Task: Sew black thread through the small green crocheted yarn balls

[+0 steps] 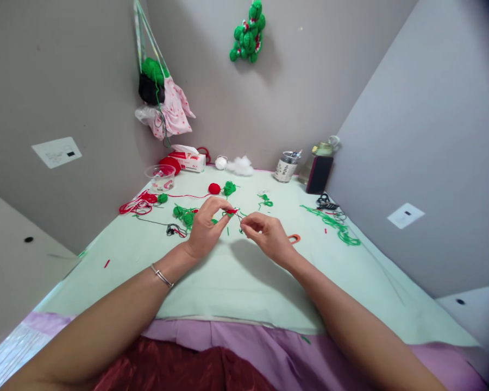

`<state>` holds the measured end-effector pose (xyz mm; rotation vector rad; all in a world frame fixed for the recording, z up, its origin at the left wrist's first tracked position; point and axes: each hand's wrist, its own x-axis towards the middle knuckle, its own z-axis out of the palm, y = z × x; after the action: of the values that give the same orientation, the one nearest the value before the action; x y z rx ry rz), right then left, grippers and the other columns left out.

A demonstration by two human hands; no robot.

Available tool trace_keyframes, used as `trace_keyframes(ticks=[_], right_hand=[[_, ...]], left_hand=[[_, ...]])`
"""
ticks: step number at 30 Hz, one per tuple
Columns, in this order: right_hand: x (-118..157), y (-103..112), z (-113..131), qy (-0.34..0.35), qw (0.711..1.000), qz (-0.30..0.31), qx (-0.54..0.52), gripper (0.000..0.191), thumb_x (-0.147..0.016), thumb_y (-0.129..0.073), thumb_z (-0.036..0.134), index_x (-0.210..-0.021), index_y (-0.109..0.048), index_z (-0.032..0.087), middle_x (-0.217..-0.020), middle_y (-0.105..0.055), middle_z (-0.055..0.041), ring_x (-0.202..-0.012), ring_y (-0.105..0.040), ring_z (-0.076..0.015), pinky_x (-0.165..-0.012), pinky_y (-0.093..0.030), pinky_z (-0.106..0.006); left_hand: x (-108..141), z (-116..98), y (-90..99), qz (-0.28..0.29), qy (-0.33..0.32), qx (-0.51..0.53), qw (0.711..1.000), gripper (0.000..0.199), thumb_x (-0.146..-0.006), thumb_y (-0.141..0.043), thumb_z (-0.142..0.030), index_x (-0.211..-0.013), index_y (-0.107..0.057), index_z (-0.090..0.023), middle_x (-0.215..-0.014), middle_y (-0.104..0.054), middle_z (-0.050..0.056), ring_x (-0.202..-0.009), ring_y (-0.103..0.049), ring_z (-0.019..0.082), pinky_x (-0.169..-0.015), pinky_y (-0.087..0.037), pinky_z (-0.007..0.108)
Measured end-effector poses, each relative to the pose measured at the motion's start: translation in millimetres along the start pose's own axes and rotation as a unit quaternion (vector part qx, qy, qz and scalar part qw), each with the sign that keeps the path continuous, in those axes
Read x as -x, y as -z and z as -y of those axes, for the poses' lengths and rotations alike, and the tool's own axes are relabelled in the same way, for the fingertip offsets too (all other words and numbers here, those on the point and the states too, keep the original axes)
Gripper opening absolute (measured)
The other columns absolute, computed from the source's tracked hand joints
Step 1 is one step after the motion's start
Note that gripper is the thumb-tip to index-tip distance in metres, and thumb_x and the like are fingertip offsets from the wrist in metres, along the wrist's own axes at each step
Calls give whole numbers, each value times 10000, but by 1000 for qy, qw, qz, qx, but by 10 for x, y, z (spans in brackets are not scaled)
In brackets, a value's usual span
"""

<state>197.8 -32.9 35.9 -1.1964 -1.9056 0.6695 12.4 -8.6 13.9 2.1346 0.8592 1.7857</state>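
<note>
Over the middle of the table, my left hand pinches a small red and green crochet piece with a bit of white on it, between thumb and fingertips. Just to its right, my right hand has its thumb and forefinger pressed together on a thin dark thread that runs to the piece. Whether a needle is also in those fingers is too small to tell. Behind my left hand lie green crochet pieces. An orange-handled tool shows partly beyond my right hand.
Red yarn and a clear tub lie left. At the back are a tissue box, a red ball, white stuffing and a tin. A phone leans at right, near green yarn and black scissors.
</note>
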Motion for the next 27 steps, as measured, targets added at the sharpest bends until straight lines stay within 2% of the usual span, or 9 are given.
trace_keyframes(ticks=[11, 15, 22, 25, 27], right_hand=[[2, -19, -78, 59, 997, -41, 22, 113, -875, -567, 204, -806, -655, 191, -773, -641, -20, -658, -565, -125, -629, -427, -253], [1, -19, -53, 65, 996, -64, 21, 122, -897, -578, 240, -821, -660, 191, -772, -640, -27, -647, -565, -129, -645, -446, -266], [4, -31, -80, 75, 995, -63, 12, 120, -914, -582, 270, -902, -675, 195, -804, -641, -41, -681, -611, -148, -665, -490, -285], [19, -17, -33, 87, 994, -62, 13, 95, -912, -578, 246, -894, -656, 196, -808, -630, -37, -692, -601, -145, -667, -485, -281], [24, 12, 17, 94, 993, -74, 8, 85, -907, -568, 228, -855, -626, 193, -818, -616, -32, -686, -575, -134, -653, -470, -271]], left_hand=[[11, 32, -14, 58, 44, 50, 996, 164, -868, -589, -73, -938, -654, -207, -944, -696, 41, -921, -646, 186, -862, -514, 346], [29, 38, -28, 72, 0, 26, 997, 116, -909, -601, -129, -937, -669, -219, -941, -718, 47, -930, -642, 202, -865, -511, 376], [13, -5, -18, 39, -86, -18, 995, 122, -944, -585, -161, -895, -676, -225, -915, -728, 49, -908, -641, 197, -824, -505, 372], [12, -12, -13, 37, -92, -20, 995, 121, -935, -593, -150, -905, -680, -229, -919, -722, 49, -912, -636, 199, -820, -506, 369], [15, -10, -15, 47, -68, -3, 997, 115, -930, -600, -144, -935, -680, -227, -933, -720, 49, -934, -637, 203, -845, -508, 374]])
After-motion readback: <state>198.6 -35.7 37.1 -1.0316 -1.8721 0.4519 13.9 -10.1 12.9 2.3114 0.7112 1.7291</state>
